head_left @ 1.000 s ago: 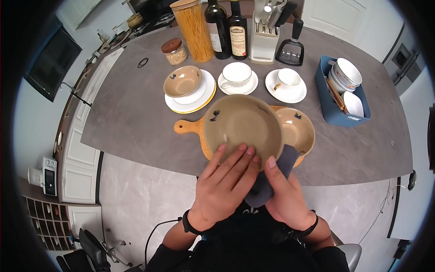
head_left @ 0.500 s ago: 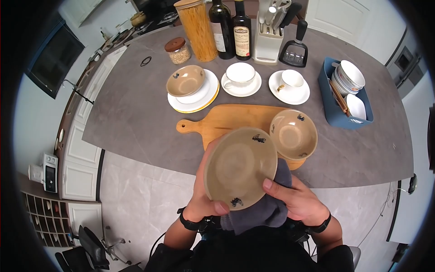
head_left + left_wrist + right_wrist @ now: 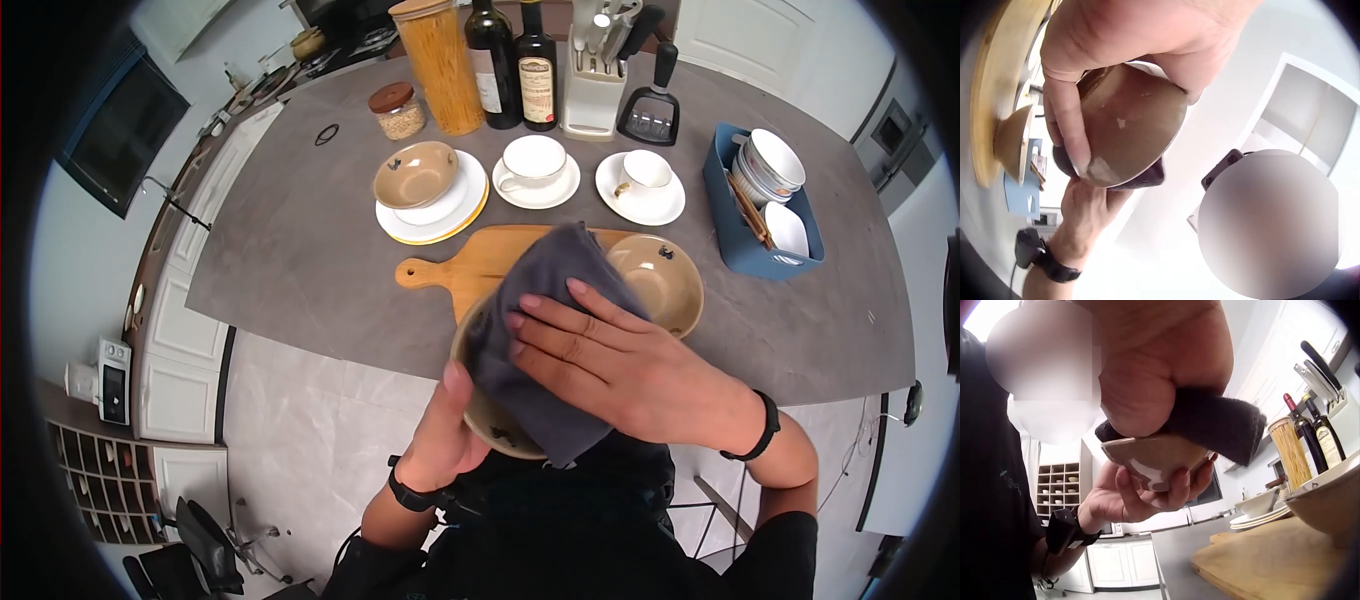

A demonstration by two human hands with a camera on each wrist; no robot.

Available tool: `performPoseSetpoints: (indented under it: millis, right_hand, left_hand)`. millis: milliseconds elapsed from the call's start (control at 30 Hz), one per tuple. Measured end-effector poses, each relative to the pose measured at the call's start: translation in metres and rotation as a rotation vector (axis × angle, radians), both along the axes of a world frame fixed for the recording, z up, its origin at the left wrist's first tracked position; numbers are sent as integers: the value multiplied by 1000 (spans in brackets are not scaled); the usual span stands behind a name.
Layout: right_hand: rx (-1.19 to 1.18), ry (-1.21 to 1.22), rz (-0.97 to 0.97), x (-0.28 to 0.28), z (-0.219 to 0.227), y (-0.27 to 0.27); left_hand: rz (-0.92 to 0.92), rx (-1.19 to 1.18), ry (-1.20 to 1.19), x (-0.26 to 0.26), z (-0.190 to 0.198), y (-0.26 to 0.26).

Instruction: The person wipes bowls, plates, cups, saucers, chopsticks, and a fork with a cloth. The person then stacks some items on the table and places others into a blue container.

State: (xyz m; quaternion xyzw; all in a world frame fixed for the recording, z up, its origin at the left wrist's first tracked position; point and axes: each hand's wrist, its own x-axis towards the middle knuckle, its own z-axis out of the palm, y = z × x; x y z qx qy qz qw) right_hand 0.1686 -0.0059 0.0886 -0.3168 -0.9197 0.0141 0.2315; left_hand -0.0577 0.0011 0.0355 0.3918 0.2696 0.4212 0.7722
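Note:
A tan bowl (image 3: 487, 418) is tilted in front of the body, above the near edge of the table. My left hand (image 3: 440, 435) grips it, thumb at the rim; in the right wrist view the left fingers (image 3: 1179, 487) curl under its base. A dark grey cloth (image 3: 560, 255) lies across the bowl's inside. With fingers nearly straight, my right hand (image 3: 620, 370) presses the cloth into the bowl; its thumb is hidden. Just beyond, a second tan bowl (image 3: 665, 285) stands at the right end of the wooden cutting board (image 3: 470, 270).
Behind the board are a tan bowl (image 3: 415, 175) on stacked plates (image 3: 450, 215), and two white cups (image 3: 534, 160) on saucers. At right stands a blue basket (image 3: 745, 250) of bowls. Along the back are a jar (image 3: 400, 115), spaghetti canister (image 3: 440, 70), bottles (image 3: 537, 80) and knife block (image 3: 590, 100).
The cloth has come from beneath the bowl to its inside, the right hand now on top of it. The bowl was lowered from over the board toward the body, with the left hand gripping its side.

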Motion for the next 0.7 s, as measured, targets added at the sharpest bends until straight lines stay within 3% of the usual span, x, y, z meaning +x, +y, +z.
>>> performPoseSetpoints:
  millis: [67, 167, 267, 300, 333, 367, 433, 467, 500, 533, 567, 600, 667, 700]
  right_hand:
    - [-19, -114, 3, 1, -5, 0]
    - [-99, -93, 3, -3, -8, -8]
    - [-261, 61, 14, -11, -19, -17]
    - [-261, 58, 13, -15, -20, -20]
    - [-382, 211, 17, -20, -21, -23]
    - [-501, 366, 20, -24, -22, -25]
    - [-601, 513, 36, -29, -31, -29]
    - [-697, 663, 53, -30, -34, -30]
    - [-698, 670, 48, -28, -35, -30]
    - [-876, 756, 92, -23, -35, -30]
    - [-1054, 839, 138, -21, -35, -30]
    - [-1054, 841, 137, -22, -34, -34]
    - [-1579, 1571, -28, -30, -32, -42]
    - [-1488, 1700, 70, -32, -29, -37]
  left_hand:
    - [-18, 52, 21, -8, -3, 0]
    - [5, 125, 86, -7, -4, 1]
    - [166, 178, 57, -2, -8, 3]
    - [229, 341, 165, 0, -7, 9]
    - [291, 504, 275, 2, -7, 13]
    - [290, 503, 275, 4, -10, 16]
    - [389, 784, 387, 6, -19, 21]
    - [382, 783, 390, 6, -23, 23]
    - [391, 890, 462, 5, -26, 24]
    - [401, 998, 532, 5, -29, 25]
    - [396, 998, 532, 6, -34, 26]
    - [388, 982, 491, 8, -41, 27]
    - [380, 966, 450, 11, -43, 24]
    - [335, 892, 427, 13, -41, 22]
